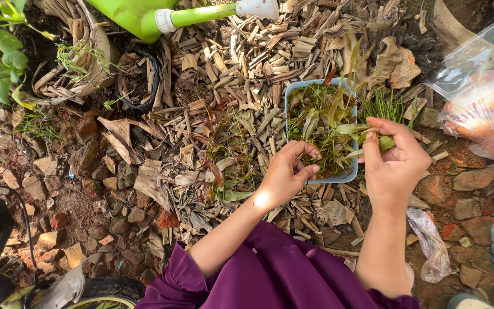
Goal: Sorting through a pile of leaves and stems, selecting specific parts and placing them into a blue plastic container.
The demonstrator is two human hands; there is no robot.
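My right hand (393, 163) pinches a green seedling (354, 129) whose blade runs toward nine o'clock over the blue tub (321, 179); my left hand (284, 174), curled and empty, sits at its seven o'clock

Left hand (286, 174) curled loosely; right hand (393, 157) in pinching grip.

Ground: dry leaves (161, 183) and wood chips (247, 51); broken bricks (58, 189) at left
Light: daylight; sunlit patches
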